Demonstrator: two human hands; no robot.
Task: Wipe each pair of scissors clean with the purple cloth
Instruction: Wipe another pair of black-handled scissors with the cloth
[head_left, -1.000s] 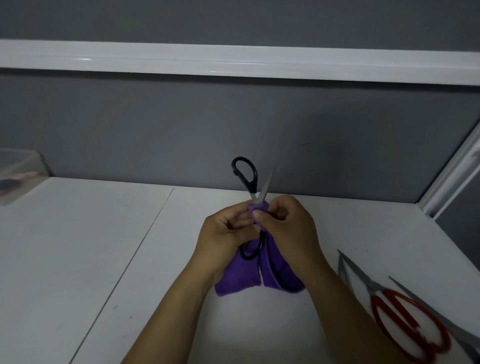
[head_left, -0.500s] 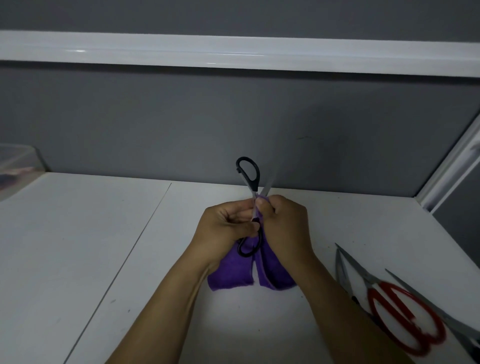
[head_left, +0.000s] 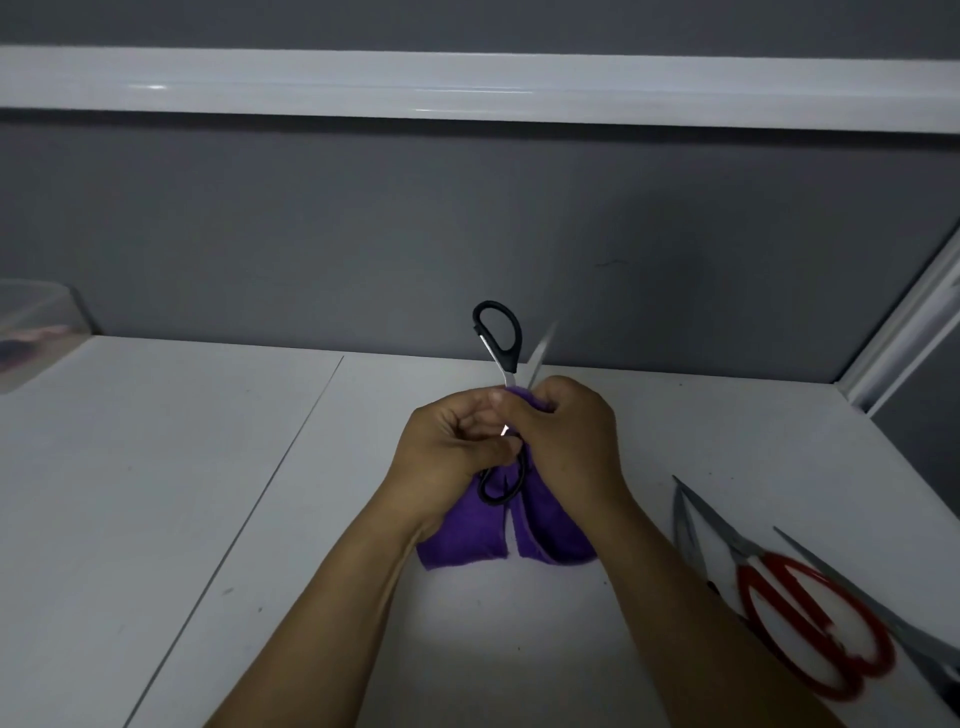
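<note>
Over the middle of the counter (head_left: 156, 493), left grip (head_left: 447, 441) and right grip (head_left: 571, 441) meet side by side around the held scissors (head_left: 501, 338); the cloth (head_left: 467, 535) hangs below them; other scissors (head_left: 810, 623) lie on the counter to the right; a container (head_left: 31, 332) sits far left, against the wall (head_left: 311, 234) behind.

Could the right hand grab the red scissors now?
Probably yes, once it lets go: the right hand grips the cloth round the black scissors, but the red scissors lie on the table nearby, nothing between.
</note>
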